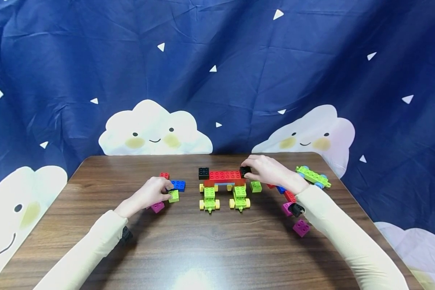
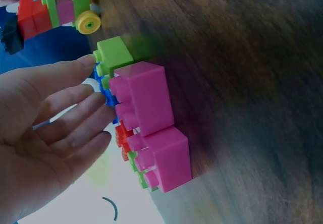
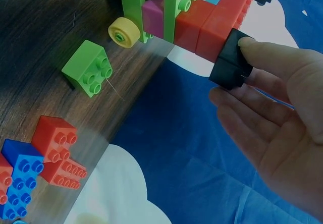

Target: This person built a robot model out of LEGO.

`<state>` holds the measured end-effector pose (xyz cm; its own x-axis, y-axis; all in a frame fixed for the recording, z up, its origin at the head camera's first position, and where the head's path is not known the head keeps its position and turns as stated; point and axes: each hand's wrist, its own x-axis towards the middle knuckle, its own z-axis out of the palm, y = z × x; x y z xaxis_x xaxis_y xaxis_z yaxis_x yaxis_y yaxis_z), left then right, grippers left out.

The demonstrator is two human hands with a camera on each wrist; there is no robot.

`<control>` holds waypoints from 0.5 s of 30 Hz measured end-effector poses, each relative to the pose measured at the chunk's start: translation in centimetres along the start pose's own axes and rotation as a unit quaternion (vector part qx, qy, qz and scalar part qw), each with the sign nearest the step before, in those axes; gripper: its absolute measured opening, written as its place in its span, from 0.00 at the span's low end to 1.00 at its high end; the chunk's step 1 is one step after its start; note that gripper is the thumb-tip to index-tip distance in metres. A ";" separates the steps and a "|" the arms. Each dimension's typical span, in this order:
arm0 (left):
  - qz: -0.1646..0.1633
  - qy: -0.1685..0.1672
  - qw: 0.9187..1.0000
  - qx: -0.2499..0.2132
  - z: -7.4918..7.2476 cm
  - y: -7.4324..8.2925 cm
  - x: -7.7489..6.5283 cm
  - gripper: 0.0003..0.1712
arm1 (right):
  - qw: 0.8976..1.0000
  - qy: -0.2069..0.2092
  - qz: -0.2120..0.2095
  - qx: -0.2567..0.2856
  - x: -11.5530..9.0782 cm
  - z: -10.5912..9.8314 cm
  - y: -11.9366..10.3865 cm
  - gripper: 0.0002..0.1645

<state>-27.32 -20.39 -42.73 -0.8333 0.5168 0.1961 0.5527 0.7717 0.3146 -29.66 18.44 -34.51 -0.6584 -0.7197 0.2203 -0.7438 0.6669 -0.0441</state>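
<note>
Pinching the black brick [image 3: 231, 58] at the right end of the red block bridge [image 1: 224, 175], apparently to keep it aligned, the right hand [image 1: 264, 168] reaches across the desk [image 1: 203, 241]. Lime wheeled bases [image 1: 209, 193] beneath the bridge seem placed to carry it. Left of the bridge, the left hand [image 1: 153, 189] grips nothing, fingers loosely extended beside a lime brick [image 2: 116, 52], contact unclear.

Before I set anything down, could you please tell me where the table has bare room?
The widest free patch is the table in front of the wheeled toy, bordered by the left sleeve and right sleeve. A smaller one lies at the far left corner, past the left hand. It is crowded among the left-side bricks and right-side bricks.
</note>
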 end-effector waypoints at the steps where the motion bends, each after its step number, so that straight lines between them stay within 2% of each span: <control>1: -0.001 -0.005 1.000 0.004 0.1 0.0 0.0 0.14 | 1.000 0.000 0.000 0.000 0.0 0.0 0.0 0.16; 5: 0.000 -0.018 1.000 0.017 0.4 0.1 0.2 0.14 | 1.000 0.002 -0.002 0.000 -0.1 0.0 0.1 0.15; 10: 0.010 -0.018 0.999 0.040 0.4 0.3 0.3 0.11 | 1.000 0.006 -0.008 -0.002 -0.1 0.1 0.2 0.15; 15: 0.015 -0.023 0.998 0.060 0.5 0.2 0.4 0.14 | 1.000 0.008 -0.014 0.001 -0.1 0.1 0.3 0.15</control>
<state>-27.49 -19.84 -43.03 -0.8165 0.5546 0.1605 0.5770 0.7930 0.1952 -29.83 18.67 -34.67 -0.6351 -0.7348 0.2380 -0.7623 0.6459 -0.0402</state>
